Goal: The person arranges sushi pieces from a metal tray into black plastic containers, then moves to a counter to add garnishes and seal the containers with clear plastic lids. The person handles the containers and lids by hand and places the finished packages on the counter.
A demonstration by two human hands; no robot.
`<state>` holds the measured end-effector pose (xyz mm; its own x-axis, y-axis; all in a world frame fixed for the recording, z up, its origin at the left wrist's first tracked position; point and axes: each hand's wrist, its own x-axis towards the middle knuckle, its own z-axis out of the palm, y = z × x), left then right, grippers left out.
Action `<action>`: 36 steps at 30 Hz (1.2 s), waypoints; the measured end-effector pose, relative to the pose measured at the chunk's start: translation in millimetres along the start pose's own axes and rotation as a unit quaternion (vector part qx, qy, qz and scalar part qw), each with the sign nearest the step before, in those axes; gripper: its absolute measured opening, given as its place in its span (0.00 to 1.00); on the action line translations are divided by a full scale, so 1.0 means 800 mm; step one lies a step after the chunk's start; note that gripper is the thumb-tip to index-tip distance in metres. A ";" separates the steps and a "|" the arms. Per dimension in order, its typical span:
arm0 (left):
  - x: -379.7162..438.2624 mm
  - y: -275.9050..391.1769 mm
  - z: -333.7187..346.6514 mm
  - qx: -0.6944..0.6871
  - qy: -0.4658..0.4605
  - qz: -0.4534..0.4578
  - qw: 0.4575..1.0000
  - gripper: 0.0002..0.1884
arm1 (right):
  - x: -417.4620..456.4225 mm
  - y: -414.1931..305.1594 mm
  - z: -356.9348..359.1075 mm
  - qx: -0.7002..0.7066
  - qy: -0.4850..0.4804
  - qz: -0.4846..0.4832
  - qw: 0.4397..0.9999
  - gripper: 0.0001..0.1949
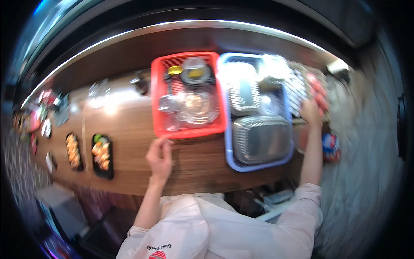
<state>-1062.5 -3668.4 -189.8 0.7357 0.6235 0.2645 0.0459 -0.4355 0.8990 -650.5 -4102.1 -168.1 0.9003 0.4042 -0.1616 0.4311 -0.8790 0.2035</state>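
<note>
My left hand (159, 157) hovers over the wooden counter just below the near left corner of a red plastic basket (189, 133), fingers bent and apart, nothing in it. Clear plastic lids and small cups (168, 103) lie in that basket. To its right a blue plastic basket (258, 168) holds stacked clear lids (262, 139). At the far right my right hand (311, 111) reaches to the edge of a basket of small wrapped items, white (296, 87) and red (317, 89). Blur hides what its fingers touch.
Two black trays of topped food (73, 151) (102, 155) sit on the left of the counter (129, 162). Behind them lie clear plastic (99, 94) and assorted packets (48, 97). A blue and red package (331, 147) is beside my right forearm.
</note>
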 end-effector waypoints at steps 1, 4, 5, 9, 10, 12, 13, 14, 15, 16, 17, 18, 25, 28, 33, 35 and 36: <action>-0.005 -0.002 -0.009 0.003 -0.021 0.020 1.000 0.11 | 0.000 0.077 0.087 -0.027 -0.014 0.024 0.999 0.19; -0.042 0.005 -0.035 0.081 0.040 -0.002 0.996 0.13 | 0.051 0.044 0.122 -0.037 -0.110 -0.017 0.993 0.22; -0.052 -0.001 -0.046 0.066 0.038 -0.036 0.996 0.13 | 0.041 0.076 0.144 -0.049 -0.120 0.052 0.990 0.19; -0.085 -0.008 -0.054 0.044 0.070 -0.131 0.988 0.13 | 0.051 0.017 0.108 -0.013 -0.068 0.087 0.994 0.16; -0.088 -0.011 -0.052 0.027 0.070 -0.132 0.988 0.13 | 0.048 0.019 0.091 -0.021 -0.077 0.102 0.992 0.18; -0.090 -0.020 -0.052 -0.008 0.062 -0.128 0.990 0.14 | 0.035 0.026 0.064 -0.035 -0.095 0.139 0.985 0.21; -0.088 -0.020 -0.058 -0.005 0.045 -0.112 0.993 0.14 | 0.024 0.034 0.048 -0.010 -0.059 0.123 0.991 0.21; -0.085 -0.017 -0.065 -0.003 0.027 -0.095 0.995 0.15 | 0.008 0.045 0.026 0.015 -0.023 0.108 0.994 0.22; -0.085 -0.013 -0.072 -0.002 0.010 -0.081 0.997 0.15 | -0.008 0.050 -0.002 0.036 0.012 0.091 0.995 0.22; -0.088 -0.012 -0.079 -0.009 -0.001 -0.082 0.997 0.16 | -0.030 0.014 -0.045 0.202 0.054 0.066 0.976 0.22; -0.091 -0.011 -0.089 -0.019 -0.012 -0.085 0.996 0.16 | -0.062 -0.053 -0.101 0.358 0.093 0.040 0.928 0.23; -0.090 -0.012 -0.100 -0.037 -0.029 -0.084 0.995 0.17 | -0.102 -0.124 -0.154 0.382 0.079 0.019 0.921 0.25; -0.078 -0.001 -0.208 0.129 -0.178 0.240 0.946 0.24 | -0.312 -0.574 -0.155 0.611 -0.177 -0.171 0.752 0.24; -0.092 -0.046 -0.311 0.187 -0.181 0.202 0.944 0.23 | -0.352 -0.704 -0.109 0.726 -0.235 -0.168 0.624 0.26; -0.111 -0.108 -0.456 0.244 -0.243 0.113 0.932 0.21 | -0.414 -0.879 -0.083 0.736 -0.250 -0.177 0.604 0.18; -0.114 -0.131 -0.494 0.262 -0.256 0.076 0.927 0.22 | -0.417 -0.918 -0.086 0.683 -0.272 -0.207 0.646 0.17; -0.115 -0.148 -0.508 0.283 -0.273 0.081 0.916 0.20 | -0.419 -0.934 -0.084 0.670 -0.288 -0.201 0.654 0.17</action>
<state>-1410.1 -3410.5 -178.9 0.9851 0.1702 0.0251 0.1353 -0.8565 0.4980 -1270.7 -3563.5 -201.1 0.3918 0.8479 -0.3573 -0.1612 -0.3190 -0.9339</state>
